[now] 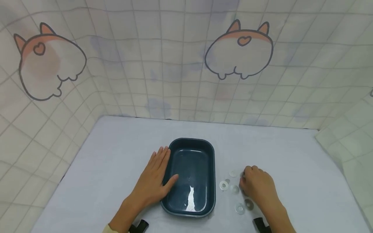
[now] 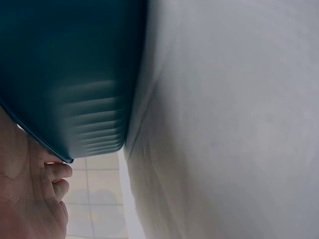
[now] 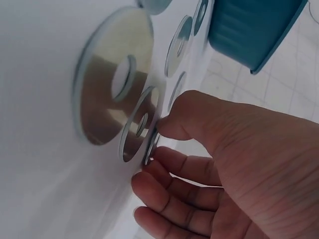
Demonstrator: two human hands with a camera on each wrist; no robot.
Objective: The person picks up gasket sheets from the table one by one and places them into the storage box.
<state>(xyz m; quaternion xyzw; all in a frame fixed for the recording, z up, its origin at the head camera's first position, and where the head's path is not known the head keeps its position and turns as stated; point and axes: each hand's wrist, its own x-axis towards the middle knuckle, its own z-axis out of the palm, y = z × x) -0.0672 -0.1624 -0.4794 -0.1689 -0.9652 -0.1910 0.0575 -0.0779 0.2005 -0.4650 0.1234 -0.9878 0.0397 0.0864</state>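
Observation:
A dark teal rectangular tray (image 1: 192,140) sits mid-table with nothing in it. My left hand (image 1: 158,171) lies flat against its left wall, fingers straight, thumb hooked over the rim; the left wrist view has the tray's outer wall (image 2: 65,74) above my palm (image 2: 30,199). Several flat metal washers (image 1: 223,185) lie scattered just right of the tray. My right hand (image 1: 253,184) is curled down over them. In the right wrist view, thumb and forefinger of that hand (image 3: 164,147) pinch the edge of a small washer (image 3: 151,145), beside a large washer (image 3: 99,99).
The white table (image 1: 116,161) is enclosed by a tiled cartoon-print curtain (image 1: 186,64) at the back and both sides. Black wrist straps (image 1: 140,226) show at the bottom edge. The tray's corner (image 3: 249,30) appears beyond the washers in the right wrist view.

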